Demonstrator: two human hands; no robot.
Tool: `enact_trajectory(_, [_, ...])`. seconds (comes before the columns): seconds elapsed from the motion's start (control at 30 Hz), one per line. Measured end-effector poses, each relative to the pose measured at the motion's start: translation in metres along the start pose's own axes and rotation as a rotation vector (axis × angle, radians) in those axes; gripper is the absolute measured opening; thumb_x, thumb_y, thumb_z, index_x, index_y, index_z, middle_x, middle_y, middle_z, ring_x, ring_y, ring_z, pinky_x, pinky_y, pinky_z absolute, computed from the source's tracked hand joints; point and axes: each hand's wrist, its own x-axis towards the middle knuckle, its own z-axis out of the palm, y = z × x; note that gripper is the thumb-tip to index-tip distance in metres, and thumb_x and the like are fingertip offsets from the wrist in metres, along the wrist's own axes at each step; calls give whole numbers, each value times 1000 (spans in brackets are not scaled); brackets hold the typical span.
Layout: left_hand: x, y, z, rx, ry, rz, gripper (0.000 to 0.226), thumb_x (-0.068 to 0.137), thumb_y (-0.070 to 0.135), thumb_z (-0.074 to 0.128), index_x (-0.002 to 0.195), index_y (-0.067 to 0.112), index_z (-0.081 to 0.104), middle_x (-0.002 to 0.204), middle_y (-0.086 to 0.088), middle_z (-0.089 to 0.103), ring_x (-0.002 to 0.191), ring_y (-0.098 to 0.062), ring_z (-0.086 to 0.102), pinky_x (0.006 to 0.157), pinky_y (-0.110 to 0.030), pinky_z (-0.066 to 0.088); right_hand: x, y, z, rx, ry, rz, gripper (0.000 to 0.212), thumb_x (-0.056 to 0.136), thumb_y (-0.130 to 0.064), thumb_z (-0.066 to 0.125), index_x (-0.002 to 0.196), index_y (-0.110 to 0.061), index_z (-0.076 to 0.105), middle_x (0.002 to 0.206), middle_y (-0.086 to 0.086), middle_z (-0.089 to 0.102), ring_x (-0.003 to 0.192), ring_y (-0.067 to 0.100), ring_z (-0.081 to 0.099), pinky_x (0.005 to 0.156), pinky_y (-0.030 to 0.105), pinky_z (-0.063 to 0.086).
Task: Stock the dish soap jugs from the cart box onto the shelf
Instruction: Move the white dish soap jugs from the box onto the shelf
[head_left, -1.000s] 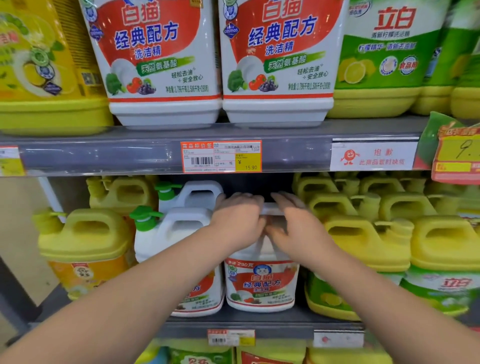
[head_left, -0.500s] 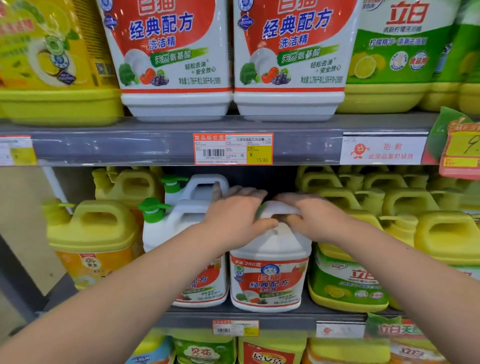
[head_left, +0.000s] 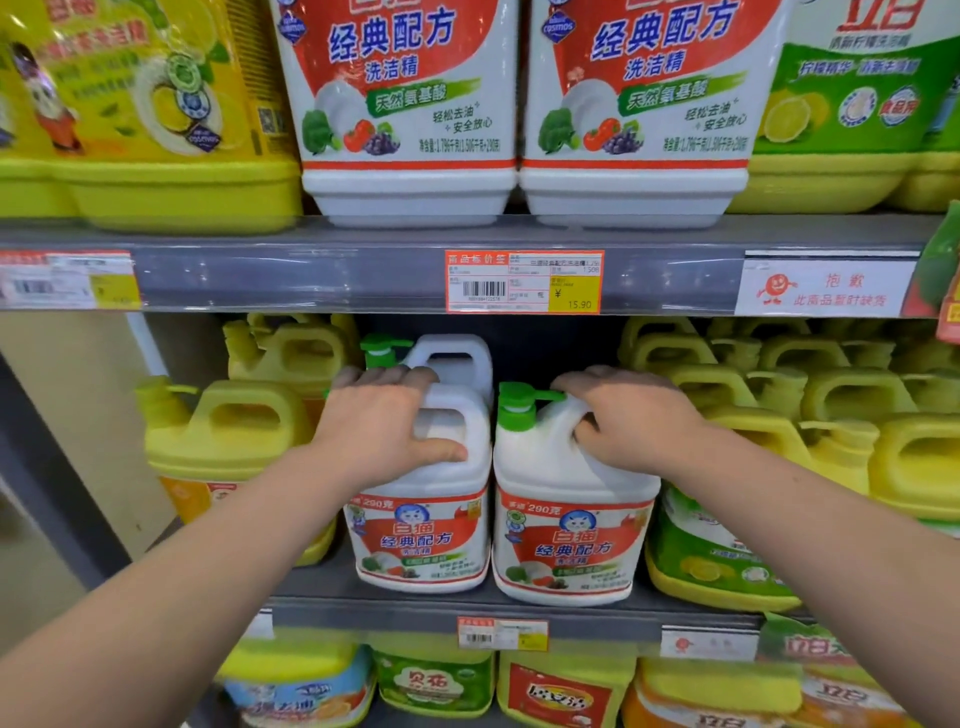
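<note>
On the middle shelf (head_left: 332, 582), straight ahead of me, two white dish soap jugs stand side by side at the front edge, touching or nearly so, and I have one hand on each. My left hand (head_left: 384, 431) lies over the top of the left white jug (head_left: 423, 540): the fingers (head_left: 374, 376) curl over the handle and the thumb presses on the shoulder of the jug below it. My right hand (head_left: 631, 421) grips the right white jug (head_left: 569, 551), its fingers wrapped over the handle and the thumb tucked into the handle opening. That jug's green pump (head_left: 519, 402) stands between my two hands, just beside my right fingertips. Both jugs sit upright with their red labels facing me.

Just behind my left fingers stands a rear white jug (head_left: 460, 358) with its own green pump. Outside my left hand is a yellow jug (head_left: 223, 431), with more behind it. Outside my right hand, rows of yellow jugs (head_left: 779, 400) fill the shelf. Above both hands, a price tag (head_left: 523, 282) reading 15.90 is fixed to the upper shelf edge, and two large white jugs (head_left: 410, 104) stand on that shelf.
</note>
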Motion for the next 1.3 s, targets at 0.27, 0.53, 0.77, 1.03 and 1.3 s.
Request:
enact_trajectory(0.27, [3,5,4,4,22,-2,78,63,79,53,121,27,48,126,-2,58,118,-23,51,93,-36,31,0,6,5,-72,38,0,53,84,-24,45,136,-33,43,129,-1,55,108,26,57,66,26,37])
enact_trajectory(0.53, [-2,7,4,34,35,35,80,65,78,49,124,25,46,128,-3,57,117,-24,51,95,-39,32,0,2,8,-87,53,70,49,80,-23,48,128,-33,49,117,1,60,100,28,61,64,27,38])
enact_trajectory(0.77, [-2,6,6,33,41,33,83,66,79,48,129,25,42,131,-3,55,119,-24,51,96,-40,32,-2,2,5,-46,38,60,47,81,-21,48,127,-31,51,118,1,60,101,27,60,72,30,47])
enact_trajectory(1.03, [-9,-5,1,-33,63,141,107,63,71,64,148,30,14,150,-2,31,136,-27,32,113,-50,13,-4,-7,-9,93,-49,107,71,78,-22,51,144,-35,28,148,-3,35,131,29,38,109,46,26])
enact_trajectory(1.3, [-16,-18,4,34,-4,92,114,56,81,58,147,30,13,148,0,35,136,-24,26,111,-52,14,-2,-14,-18,117,-174,-1,73,82,-33,54,147,-35,22,152,1,32,138,27,31,113,46,25])
